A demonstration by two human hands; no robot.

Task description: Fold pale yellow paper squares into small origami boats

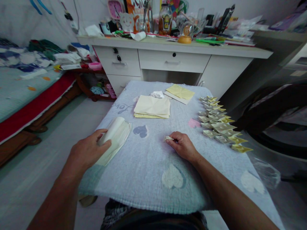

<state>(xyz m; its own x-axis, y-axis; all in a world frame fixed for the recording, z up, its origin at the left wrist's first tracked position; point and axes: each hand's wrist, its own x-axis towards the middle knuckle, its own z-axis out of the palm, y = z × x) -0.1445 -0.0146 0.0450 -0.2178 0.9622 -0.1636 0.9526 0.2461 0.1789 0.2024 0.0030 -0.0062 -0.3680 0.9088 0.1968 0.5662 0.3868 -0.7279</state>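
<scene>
At the left of the cloth-covered table [144, 153], my left hand [88, 147] is closed on a curled stack of pale paper [115, 132], thumb on top. Near the middle, my right hand [183, 145] pinches a small folded piece of pale paper [168, 138]. Part of that piece is hidden by the fingers. Beyond both hands lies a stack of cream and yellow paper sheets [152, 107], creased across the top. On the right, several folded paper boats [220, 123], silvery and yellow, stand in close rows.
Behind the stack lie a crumpled white tissue [157, 94] and yellow and white sheets [179, 92]. A white desk [172, 62] crowded with bottles and papers stands at the far side. A bed [31, 86] is on the left. A clear plastic bag [266, 172] hangs by the right edge.
</scene>
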